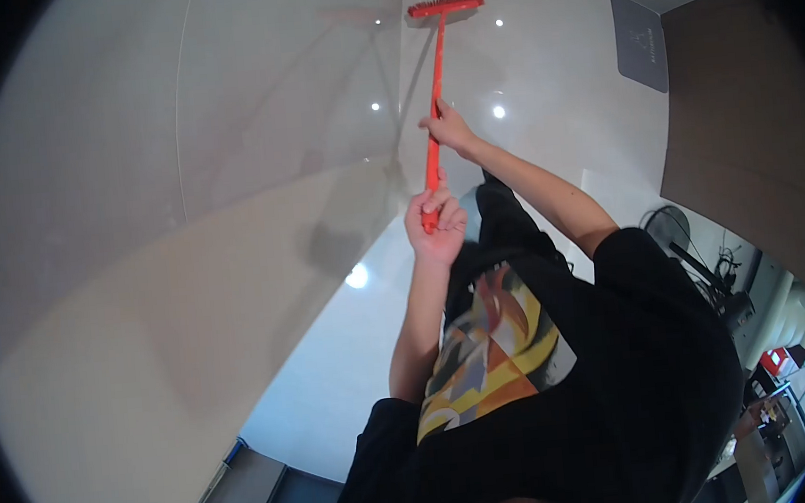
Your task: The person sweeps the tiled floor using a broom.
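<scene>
A red long-handled brush [436, 79] reaches away from my body, with its wide, dark-bristled head [446, 8] at the top of the head view, by the pale glossy floor. Near the end of the handle, my left hand [435, 222] is closed around it, palm side partly showing. Further up the shaft, my right hand [450, 128] grips the handle, its arm coming in from the right. Both hands are in front of my black shirt with a colourful print [500, 352].
A smooth, glossy wall [132, 178] runs along the left. At the right are a grey mat [640, 44] and a brown panel [740, 92]. Behind me stand a round fan-like object [668, 228] with cables and, lower left, a dark cabinet [237, 496].
</scene>
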Demonstrator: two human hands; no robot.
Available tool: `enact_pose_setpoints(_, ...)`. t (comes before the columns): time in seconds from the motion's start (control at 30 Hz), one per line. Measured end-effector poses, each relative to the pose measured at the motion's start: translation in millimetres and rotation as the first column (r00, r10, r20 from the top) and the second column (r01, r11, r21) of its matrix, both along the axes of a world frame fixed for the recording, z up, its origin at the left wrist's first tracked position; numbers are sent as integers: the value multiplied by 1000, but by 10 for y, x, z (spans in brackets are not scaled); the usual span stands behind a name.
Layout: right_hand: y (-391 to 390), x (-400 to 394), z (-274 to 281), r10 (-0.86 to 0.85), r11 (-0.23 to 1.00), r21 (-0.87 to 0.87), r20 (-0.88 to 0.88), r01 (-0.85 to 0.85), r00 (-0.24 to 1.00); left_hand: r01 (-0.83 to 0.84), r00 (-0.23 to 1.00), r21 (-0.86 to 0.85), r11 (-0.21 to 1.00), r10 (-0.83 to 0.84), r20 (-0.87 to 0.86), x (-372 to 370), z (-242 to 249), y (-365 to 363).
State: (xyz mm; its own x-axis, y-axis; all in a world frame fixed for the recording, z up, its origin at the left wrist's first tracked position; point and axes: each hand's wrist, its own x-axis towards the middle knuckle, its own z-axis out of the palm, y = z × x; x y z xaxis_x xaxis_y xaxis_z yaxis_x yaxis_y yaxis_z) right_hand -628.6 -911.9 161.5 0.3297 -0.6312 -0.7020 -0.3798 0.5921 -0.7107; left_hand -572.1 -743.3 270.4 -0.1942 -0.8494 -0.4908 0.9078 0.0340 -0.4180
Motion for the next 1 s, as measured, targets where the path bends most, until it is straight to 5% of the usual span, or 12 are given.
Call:
enact_pose_setpoints(0.07, -95, -209, -163, 96, 963, -229, -201, -142, 975, -16, 1000, 18, 1000, 15, 26, -249, 34, -282)
enact_pose_setpoints(0.1, -305, -235, -265, 143, 985, -71, -167, -156, 976, -14, 999, 23, 1000, 13, 31, -258, 30, -483)
enact_pose_setpoints(0.3, -781, 62, -141, 445, 848, -113, -380, -518, 811, -133, 989, 74, 988, 128, 75, -118, 88, -881)
enact_pose_setpoints(0.5, 89, 680, -74, 687, 567, -16, -543, -823, 484, -176, 984, 84, 981, 177, 3, 362, 0, 84)
enact_pose_setpoints(0.67, 951, 1127, 263, 729, 445, 42, -596, -894, 335, 27, 999, 113, 993, -29, 14, 671, 262, 1195)
enact_pose_setpoints(0.83, 1926, 1228, 781, 825, 303, 229, -549, -925, 134, 239, 965, 255, 937, -258, 46, 893, 1034, 2027)
enact_pose_setpoints(0.97, 2285, 1123, 961, 897, 319, 374, -416, -871, 150, 298, 954, 160, 941, -301, -4, 980, 1373, 2220)
enact_pose_setpoints(1.0, 2341, 1034, 1042, 843, 479, 294, -415, -827, 342, 303, 953, 107, 947, -302, -24, 990, 1437, 2223)
